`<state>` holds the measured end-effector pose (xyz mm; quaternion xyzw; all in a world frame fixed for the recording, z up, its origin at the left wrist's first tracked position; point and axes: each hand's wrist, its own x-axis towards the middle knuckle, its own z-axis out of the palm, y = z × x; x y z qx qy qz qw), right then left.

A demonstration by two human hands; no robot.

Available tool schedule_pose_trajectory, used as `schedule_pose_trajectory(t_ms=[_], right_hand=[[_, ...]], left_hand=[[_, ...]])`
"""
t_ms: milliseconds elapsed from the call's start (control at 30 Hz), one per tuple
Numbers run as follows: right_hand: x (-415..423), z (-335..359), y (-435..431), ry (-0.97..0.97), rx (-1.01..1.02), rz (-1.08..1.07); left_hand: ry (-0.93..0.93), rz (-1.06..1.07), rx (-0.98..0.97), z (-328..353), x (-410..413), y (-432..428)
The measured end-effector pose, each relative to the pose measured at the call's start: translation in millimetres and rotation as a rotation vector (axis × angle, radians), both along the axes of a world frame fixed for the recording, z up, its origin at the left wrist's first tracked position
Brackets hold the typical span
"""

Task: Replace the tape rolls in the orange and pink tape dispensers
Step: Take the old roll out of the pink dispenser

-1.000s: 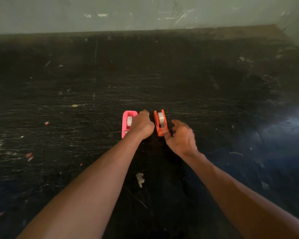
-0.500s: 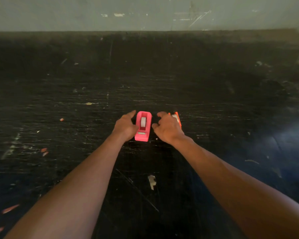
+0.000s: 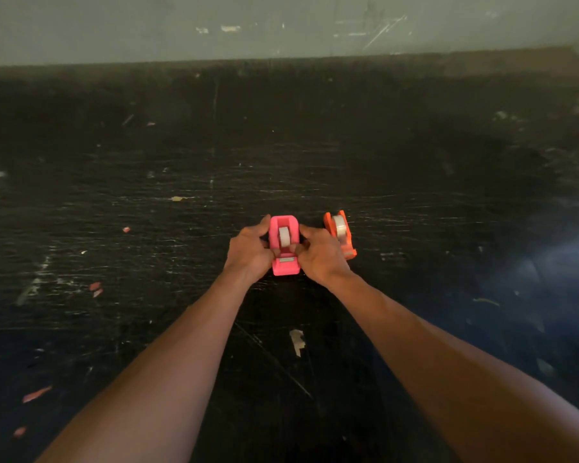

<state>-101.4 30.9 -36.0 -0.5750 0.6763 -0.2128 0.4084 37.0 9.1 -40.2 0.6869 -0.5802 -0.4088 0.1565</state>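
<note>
Near centre of the worktop: the pink tape dispenser (image 3: 285, 268) stands on the scratched black table (image 3: 281, 145), its cutter end toward the viewer. A pale tape roll (image 3: 284, 237) sits upright in its slot.
Right of it: the orange tape dispenser (image 3: 330, 225) stands unheld, apart from the pink one and just beyond the right hand. The orange dispenser's roll (image 3: 340, 227) is seated in it.
Left hand (image 3: 249, 252): clasps the pink body's left wall, fingers curled toward the far end, thumb at the near foot of the roll.
Right hand (image 3: 320, 259): clasps the right wall in mirror fashion, thumb also meeting the roll's near edge.
Step in hand: judged to be the opening of the pink dispenser's roll change. Both rolls are in place, and whether either is old or new cannot be told.
Next move: calls for one hand to pin the body down while the other pinches the roll by its rim and lifts it straight out, since the hub may catch on the slot walls.
Near foreground: a pale scrap (image 3: 296, 342) lies on the table between the forearms.
</note>
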Motion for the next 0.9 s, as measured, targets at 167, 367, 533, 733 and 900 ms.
schedule_pose_trajectory(t_ms=[167, 367, 533, 733, 900], right_hand=[[10, 20, 51, -0.04, -0.003, 0.032], [32, 32, 120, -0.023, 0.017, 0.027], [55, 29, 189, 0.0, 0.055, 0.026], [96, 9, 281, -0.006, 0.08, 0.039], [114, -6, 325, 0.033, 0.073, 0.046]], left_hand=[[0.01, 0.034, -0.007, 20, 12, 48], [0.043, 0.049, 0.014, 36, 37, 121], [0.089, 0.042, 0.046, 40, 60, 199], [-0.025, -0.007, 0.077, 18, 104, 286], [-0.017, 0.016, 0.091, 4, 123, 332]])
